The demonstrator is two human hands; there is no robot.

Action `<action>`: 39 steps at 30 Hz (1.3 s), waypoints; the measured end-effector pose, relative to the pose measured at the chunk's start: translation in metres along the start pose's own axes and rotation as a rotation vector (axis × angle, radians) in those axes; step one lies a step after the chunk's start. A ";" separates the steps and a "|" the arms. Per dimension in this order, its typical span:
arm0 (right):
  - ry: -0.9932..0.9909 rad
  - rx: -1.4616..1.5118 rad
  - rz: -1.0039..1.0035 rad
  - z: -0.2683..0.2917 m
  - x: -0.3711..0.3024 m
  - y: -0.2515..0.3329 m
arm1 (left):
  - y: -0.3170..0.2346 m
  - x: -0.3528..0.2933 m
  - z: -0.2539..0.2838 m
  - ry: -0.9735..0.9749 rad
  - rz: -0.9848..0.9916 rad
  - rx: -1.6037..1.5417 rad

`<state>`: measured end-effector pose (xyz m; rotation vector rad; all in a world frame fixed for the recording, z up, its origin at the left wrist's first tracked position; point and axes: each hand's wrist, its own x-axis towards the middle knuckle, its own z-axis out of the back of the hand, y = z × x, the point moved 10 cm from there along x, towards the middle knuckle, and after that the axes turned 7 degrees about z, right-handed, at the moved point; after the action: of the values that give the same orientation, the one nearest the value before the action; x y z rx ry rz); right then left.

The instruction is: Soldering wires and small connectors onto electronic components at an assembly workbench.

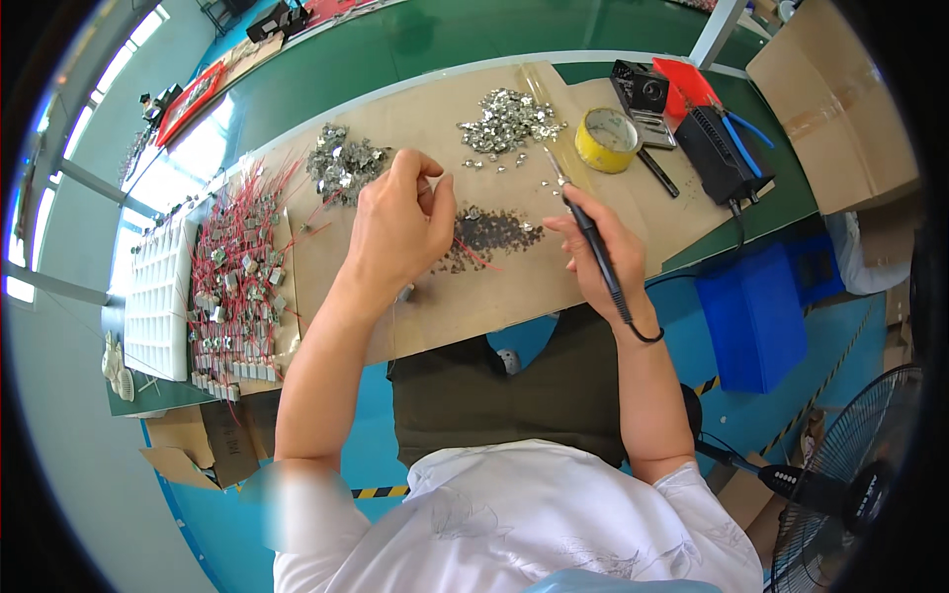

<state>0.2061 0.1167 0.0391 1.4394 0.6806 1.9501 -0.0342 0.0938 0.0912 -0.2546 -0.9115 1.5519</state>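
Note:
My right hand (605, 252) grips a black soldering iron (594, 237) like a pen. Its metal tip points up and away, toward a yellow tape roll (606, 140) and a pile of small shiny metal parts (507, 121). My left hand (399, 222) is curled, thumb close to the bent fingers; whatever it may hold is hidden. Beside it lies a scatter of small dark brown pieces (492, 233) with a thin red wire (478, 256) across them. Just beyond the left fingers sits a heap of silvery metal pieces (344, 166). A small grey part (405, 293) shows beside my left wrist.
Many small metal parts with red wires (237, 287) cover the left side, beside a white compartment tray (158, 301). At the right stand a black soldering station (714, 148), blue-handled pliers (743, 143) and a red bin (682, 84). A blue crate (753, 316) and fan (855, 484) are lower right.

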 end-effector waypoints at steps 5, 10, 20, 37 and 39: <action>-0.108 0.206 -0.075 0.018 -0.012 -0.015 | -0.020 0.013 -0.016 0.016 -0.106 -0.197; -0.180 0.207 -0.061 0.025 -0.019 -0.015 | -0.009 -0.002 -0.051 0.146 -0.168 -0.171; -0.069 -0.018 0.075 0.018 -0.014 0.007 | -0.016 -0.019 -0.070 0.150 -0.303 0.077; -0.041 -0.033 0.076 0.015 -0.012 0.009 | -0.012 -0.021 -0.083 0.192 -0.268 0.169; -0.047 -0.025 0.067 0.015 -0.012 0.008 | -0.013 -0.020 -0.083 0.184 -0.273 0.173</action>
<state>0.2221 0.1034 0.0412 1.5048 0.5917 1.9624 0.0324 0.1074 0.0375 -0.1392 -0.6348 1.3207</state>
